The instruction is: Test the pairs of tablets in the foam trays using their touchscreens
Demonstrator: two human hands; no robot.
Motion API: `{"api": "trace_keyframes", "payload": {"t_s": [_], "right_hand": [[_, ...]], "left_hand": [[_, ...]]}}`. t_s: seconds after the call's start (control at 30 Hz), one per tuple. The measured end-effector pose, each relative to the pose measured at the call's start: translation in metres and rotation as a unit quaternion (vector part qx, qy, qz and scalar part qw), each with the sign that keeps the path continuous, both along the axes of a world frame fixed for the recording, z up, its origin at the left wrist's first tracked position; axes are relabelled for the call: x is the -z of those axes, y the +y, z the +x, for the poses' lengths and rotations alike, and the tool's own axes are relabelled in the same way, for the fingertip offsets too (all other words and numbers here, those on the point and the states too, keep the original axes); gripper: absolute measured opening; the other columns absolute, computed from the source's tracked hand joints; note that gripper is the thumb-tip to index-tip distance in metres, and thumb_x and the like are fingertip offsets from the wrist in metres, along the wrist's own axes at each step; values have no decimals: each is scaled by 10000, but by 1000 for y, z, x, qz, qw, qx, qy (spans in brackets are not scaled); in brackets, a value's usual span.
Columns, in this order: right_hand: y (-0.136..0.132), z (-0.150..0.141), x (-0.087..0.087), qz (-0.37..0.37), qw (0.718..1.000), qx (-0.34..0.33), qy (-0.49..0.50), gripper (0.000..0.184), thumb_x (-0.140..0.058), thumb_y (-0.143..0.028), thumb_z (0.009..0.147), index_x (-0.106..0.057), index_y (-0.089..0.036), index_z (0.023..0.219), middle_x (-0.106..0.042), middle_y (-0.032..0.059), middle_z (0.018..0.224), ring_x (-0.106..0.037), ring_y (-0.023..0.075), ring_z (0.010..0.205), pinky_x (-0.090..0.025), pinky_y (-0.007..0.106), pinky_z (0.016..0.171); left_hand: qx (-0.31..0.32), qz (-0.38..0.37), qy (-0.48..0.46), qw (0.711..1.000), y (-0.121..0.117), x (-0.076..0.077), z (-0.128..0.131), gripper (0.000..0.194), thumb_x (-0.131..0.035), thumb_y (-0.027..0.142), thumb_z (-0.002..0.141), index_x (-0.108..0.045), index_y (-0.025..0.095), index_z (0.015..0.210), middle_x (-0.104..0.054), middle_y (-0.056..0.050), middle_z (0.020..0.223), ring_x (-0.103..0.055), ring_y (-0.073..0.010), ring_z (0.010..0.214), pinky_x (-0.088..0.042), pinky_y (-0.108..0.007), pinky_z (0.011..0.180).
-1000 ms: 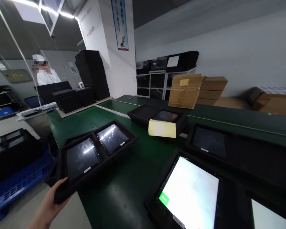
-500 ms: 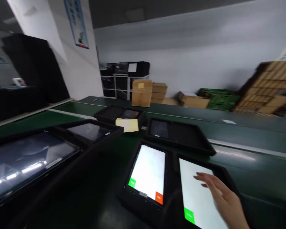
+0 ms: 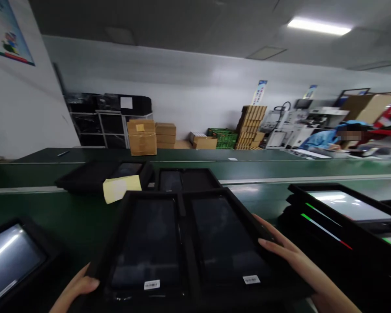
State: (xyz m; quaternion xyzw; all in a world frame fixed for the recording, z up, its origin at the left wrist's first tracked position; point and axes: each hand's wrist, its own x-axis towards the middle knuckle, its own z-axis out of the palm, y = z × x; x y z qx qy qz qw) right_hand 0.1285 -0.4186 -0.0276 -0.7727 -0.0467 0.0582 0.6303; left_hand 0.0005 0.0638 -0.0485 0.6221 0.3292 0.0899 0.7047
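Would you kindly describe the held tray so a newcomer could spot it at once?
Start from the green table, then look to the lower middle. There, a black tray is between the left hand and the right hand. Only this tray is held, its two dark screens each bearing a white label.

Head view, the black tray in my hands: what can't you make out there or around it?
All in the head view:
Left hand: most fingers, hidden by the black tray.
Right hand: some fingers, hidden by the same tray.
Barcode labels: print too small to read.
Tablet at far left: cut off by left edge.
Tray stack: cut off by right edge.
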Motion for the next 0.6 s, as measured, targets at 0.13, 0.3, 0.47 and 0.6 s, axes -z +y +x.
{"api": "trace_keyframes", "payload": {"t_s": [0.13,0.3,0.47,0.6], "right_hand": [[-21,7,42,-225,942,158,-194,577,-681,-671,720,-752,-257,1116,-679,132,1252,-527,408,1319,-480,629,1038],[-4,30,69,-387,886,127,-220,484,-595,-637,776,-795,-197,794,-659,206,1235,-355,485,1422,-383,745,1055],[22,38,75,-413,876,119,-220,534,-595,-585,795,-773,-82,771,-623,265,1309,-306,507,1447,-341,708,1128],[22,27,72,-388,896,98,-193,520,-508,-555,895,-771,-114,980,-597,162,1402,-301,414,1484,-429,618,1117]], "left_hand": [[69,275,-112,953,-23,-21,35,595,-753,493,661,-642,444,1244,-504,60,1525,-276,-343,1509,-309,-532,1206],[269,449,-83,848,-70,-47,91,593,-545,543,847,-558,317,1395,-338,-32,1638,-162,-307,1543,-202,-512,1239],[441,564,34,697,-141,-19,145,942,-547,539,831,-284,-13,1548,-97,-288,1638,-35,-387,1527,-128,-590,1226],[423,594,28,684,-161,-7,154,937,-579,437,776,-293,-27,1538,-43,-268,1648,29,-363,1531,-68,-566,1238]]}}
